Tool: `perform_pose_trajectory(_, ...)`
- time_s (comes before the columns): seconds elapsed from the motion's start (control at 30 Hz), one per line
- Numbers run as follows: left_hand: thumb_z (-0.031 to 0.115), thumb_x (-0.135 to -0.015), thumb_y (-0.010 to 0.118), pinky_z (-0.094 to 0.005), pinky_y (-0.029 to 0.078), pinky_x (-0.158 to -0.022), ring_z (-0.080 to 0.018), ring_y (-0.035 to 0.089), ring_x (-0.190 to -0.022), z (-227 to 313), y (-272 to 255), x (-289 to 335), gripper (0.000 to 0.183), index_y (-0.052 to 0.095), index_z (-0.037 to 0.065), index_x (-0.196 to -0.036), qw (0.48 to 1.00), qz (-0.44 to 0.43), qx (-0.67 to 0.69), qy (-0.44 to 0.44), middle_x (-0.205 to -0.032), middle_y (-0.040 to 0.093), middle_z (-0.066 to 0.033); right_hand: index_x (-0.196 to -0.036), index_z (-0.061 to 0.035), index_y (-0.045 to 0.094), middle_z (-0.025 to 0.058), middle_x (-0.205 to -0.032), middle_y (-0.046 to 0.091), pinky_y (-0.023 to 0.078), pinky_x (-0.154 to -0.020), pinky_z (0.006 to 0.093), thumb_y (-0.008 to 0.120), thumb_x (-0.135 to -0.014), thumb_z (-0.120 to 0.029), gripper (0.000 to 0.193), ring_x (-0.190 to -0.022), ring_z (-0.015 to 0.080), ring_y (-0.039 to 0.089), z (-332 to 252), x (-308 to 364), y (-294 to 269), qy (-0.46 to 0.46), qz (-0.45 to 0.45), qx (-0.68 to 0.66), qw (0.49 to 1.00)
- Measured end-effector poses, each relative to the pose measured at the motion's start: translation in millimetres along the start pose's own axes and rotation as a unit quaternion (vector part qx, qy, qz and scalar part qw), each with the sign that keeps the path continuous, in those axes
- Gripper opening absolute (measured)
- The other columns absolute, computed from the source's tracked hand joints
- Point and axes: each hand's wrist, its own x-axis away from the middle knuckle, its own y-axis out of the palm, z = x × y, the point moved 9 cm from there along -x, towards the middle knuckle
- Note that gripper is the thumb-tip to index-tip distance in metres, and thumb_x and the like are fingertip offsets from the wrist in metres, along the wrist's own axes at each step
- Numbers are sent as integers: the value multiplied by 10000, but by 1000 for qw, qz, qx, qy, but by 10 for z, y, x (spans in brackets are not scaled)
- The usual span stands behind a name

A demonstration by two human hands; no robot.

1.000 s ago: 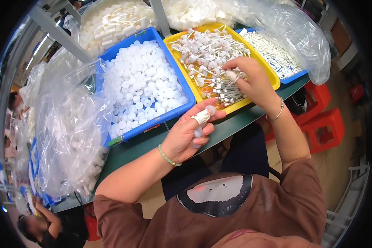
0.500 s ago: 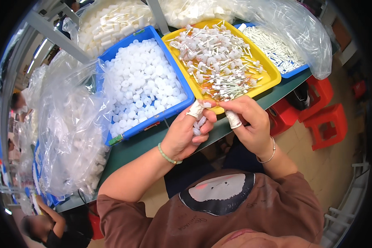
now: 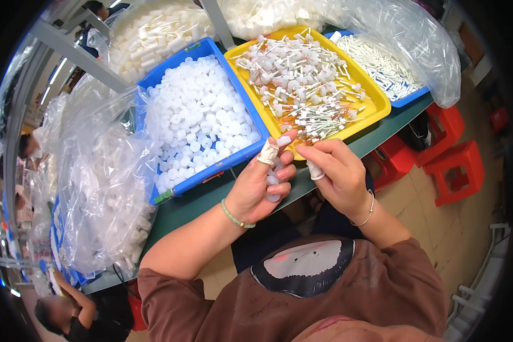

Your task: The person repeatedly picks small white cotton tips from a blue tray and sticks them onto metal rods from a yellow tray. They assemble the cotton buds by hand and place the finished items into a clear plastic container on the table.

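My left hand [image 3: 246, 194] is closed round several translucent white plastic caps [image 3: 273, 181]. Between its thumb and index finger it pinches one more small white cap [image 3: 283, 140]. Just to the right, my right hand [image 3: 345, 175] has thumb and index finger pressed together; whatever lies between them is too small to make out. White wraps cover both thumbs. Both hands are over the near edge of a yellow tray [image 3: 376, 117], which holds a heap of thin white sticks with caps and orange wires [image 3: 302, 85].
A blue tray [image 3: 211, 174] of loose white caps [image 3: 202, 114] stands left of the yellow one. At the back right, another blue tray [image 3: 411, 101] holds white sticks. Plastic bags [image 3: 97, 194] flank the green table [image 3: 182, 214]. Red stools [image 3: 453, 171] stand at right; a co-worker [image 3: 68, 313] sits lower left.
My right hand has drawn slightly down and away from the left fingertips, opening a small gap between the hands. My left hand keeps its caps. The whole view has shifted a little.
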Motion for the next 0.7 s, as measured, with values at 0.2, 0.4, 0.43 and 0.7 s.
perform_pose_trajectory(0.2,475,-946,451,-130,314,-465,-54,353,-697,-20,-20,-5,548,372,185,-1404,1000,1,-26,-10,-839,399,38,-1124,-70,633,102,-938,593,507,-640,320,628,-642,101,511,-781,250,616,39,43,49,9,20,-10,1000)
perform_pose_trajectory(0.4,371,-960,499,-134,314,-472,-44,397,-685,-7,18,-4,462,404,197,-1378,1000,-3,-5,3,-859,467,34,-1131,-63,629,110,-936,590,494,-625,319,602,-641,120,525,-753,253,603,55,-2,18,50,29,-15,998)
perform_pose_trajectory(0.43,353,-961,505,-134,316,-472,-43,400,-685,-1,21,-7,460,396,204,-1383,1000,-6,-7,3,-864,474,34,-1129,-63,629,110,-932,589,492,-622,318,602,-645,119,518,-750,252,602,53,1,23,52,29,-14,998)
perform_pose_trajectory(0.7,253,-960,535,-134,316,-471,-30,407,-664,19,20,1,465,399,174,-1397,996,28,-87,22,-865,506,38,-1131,-36,572,94,-895,576,470,-585,290,612,-777,57,369,-686,194,582,77,18,83,121,56,-92,987)
